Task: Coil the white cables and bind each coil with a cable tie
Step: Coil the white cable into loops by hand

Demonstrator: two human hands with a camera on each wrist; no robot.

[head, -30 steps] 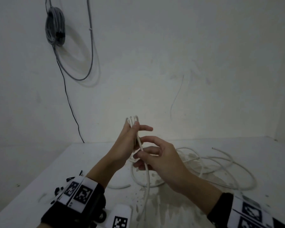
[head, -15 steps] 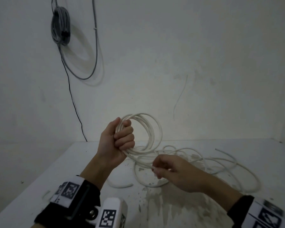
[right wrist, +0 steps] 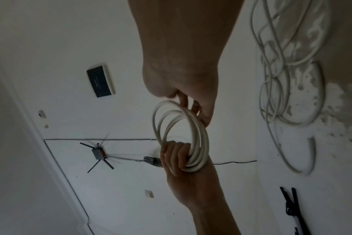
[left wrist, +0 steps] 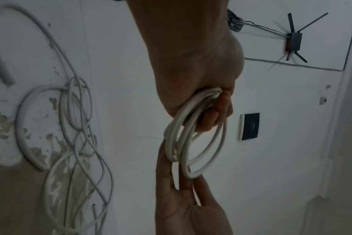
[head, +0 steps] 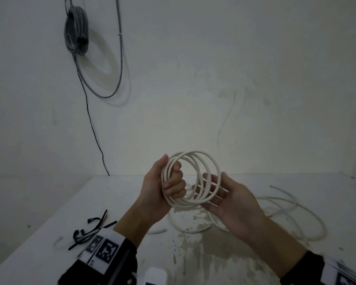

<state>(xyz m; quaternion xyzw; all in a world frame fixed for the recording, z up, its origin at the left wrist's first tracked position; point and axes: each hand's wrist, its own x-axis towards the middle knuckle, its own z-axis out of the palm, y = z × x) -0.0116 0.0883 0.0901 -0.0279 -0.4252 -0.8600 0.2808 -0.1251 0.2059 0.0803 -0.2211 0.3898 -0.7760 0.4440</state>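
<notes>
A coil of white cable is held up above the table, its several loops fanned apart. My left hand grips the coil's left side in a fist; the left wrist view shows the loops running through its curled fingers. My right hand is palm up with straight, spread fingers against the coil's lower right side. In the right wrist view its fingertips touch the top of the coil. More loose white cable lies tangled on the table behind my right hand. Black cable ties lie at the table's left.
The white table is scuffed and stained near its middle and meets bare walls at the back. A grey cable bundle hangs high on the wall, with a thin black wire dropping from it. A router is fixed to the wall.
My right hand rose from near the table and opened flat against the coil. The coil turned from edge-on to face me. The view tilted down, bringing the ties into sight.
</notes>
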